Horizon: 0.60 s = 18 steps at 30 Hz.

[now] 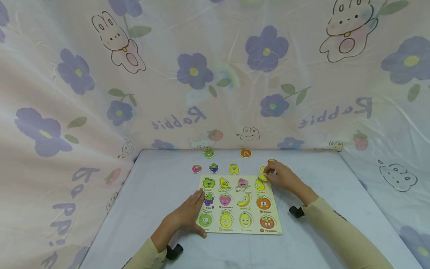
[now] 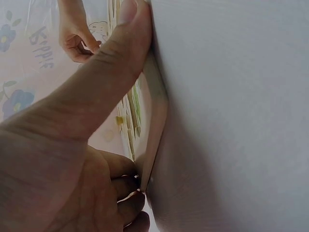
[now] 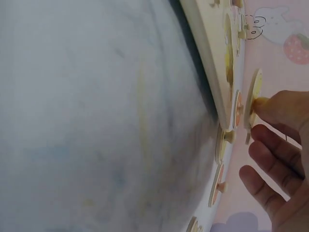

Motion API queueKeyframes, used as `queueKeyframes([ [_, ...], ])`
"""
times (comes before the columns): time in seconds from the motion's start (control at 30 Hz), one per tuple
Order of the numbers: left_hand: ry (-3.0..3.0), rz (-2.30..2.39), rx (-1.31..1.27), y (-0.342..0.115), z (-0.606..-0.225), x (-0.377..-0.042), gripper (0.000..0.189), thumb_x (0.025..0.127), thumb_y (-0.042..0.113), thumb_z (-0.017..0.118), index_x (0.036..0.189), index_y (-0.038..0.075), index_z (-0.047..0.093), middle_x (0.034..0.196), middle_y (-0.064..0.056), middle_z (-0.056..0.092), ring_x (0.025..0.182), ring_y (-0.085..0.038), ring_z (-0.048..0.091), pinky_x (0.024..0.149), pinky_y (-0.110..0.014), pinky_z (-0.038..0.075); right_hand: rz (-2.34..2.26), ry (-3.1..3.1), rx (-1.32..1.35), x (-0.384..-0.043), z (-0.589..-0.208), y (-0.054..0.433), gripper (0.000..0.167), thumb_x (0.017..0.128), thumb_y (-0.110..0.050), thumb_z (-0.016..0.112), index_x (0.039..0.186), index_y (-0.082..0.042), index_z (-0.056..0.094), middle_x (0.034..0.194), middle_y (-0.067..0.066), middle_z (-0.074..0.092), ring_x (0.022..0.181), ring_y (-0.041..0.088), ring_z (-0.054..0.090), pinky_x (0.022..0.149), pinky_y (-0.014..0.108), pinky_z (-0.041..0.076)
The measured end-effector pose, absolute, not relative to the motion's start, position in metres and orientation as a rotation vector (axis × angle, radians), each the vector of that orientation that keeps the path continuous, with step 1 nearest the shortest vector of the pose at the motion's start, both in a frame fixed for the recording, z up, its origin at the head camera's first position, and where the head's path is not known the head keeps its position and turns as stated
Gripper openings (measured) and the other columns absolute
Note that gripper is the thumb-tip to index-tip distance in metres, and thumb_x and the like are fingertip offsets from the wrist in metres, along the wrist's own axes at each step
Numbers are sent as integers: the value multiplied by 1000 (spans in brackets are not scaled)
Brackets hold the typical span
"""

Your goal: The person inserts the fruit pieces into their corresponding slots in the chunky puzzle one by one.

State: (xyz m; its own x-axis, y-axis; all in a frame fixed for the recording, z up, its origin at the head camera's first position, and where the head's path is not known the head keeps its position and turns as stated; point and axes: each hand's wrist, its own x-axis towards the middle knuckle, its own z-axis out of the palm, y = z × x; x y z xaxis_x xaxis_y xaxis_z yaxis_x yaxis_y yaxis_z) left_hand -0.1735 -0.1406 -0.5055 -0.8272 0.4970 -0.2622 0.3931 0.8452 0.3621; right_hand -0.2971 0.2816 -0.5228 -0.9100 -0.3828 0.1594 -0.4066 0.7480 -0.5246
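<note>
A pale wooden fruit puzzle board lies on the table, with rows of printed fruit faces. At its left edge rests my left hand, fingers straight and thumb spread by the near corner; the left wrist view shows the thumb along the board's side. Above the board's far right corner, my right hand pinches a yellow fruit puzzle piece. In the right wrist view this piece is tilted on edge and apart from the board, its other fingers loosely bent. Which fruit it is cannot be made out.
Beyond the board lie several loose pieces: a green fruit, an orange, a strawberry, grapes and a pineapple. A red piece is partly behind the right hand. Patterned curtain encloses the white table.
</note>
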Motion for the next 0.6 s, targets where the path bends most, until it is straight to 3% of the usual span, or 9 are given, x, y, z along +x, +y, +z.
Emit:
queueKeyframes([
  [0.6,2676,416,680,-141,-507,-174,147,65,55,102,168,-6,17,179,-21,12,165,-37,13,133,-52,20,809,-2850,889,-283,-531,275,7,98,-10,79,102,-13,74,102,-3,67,94,17,64,86,44,59],
])
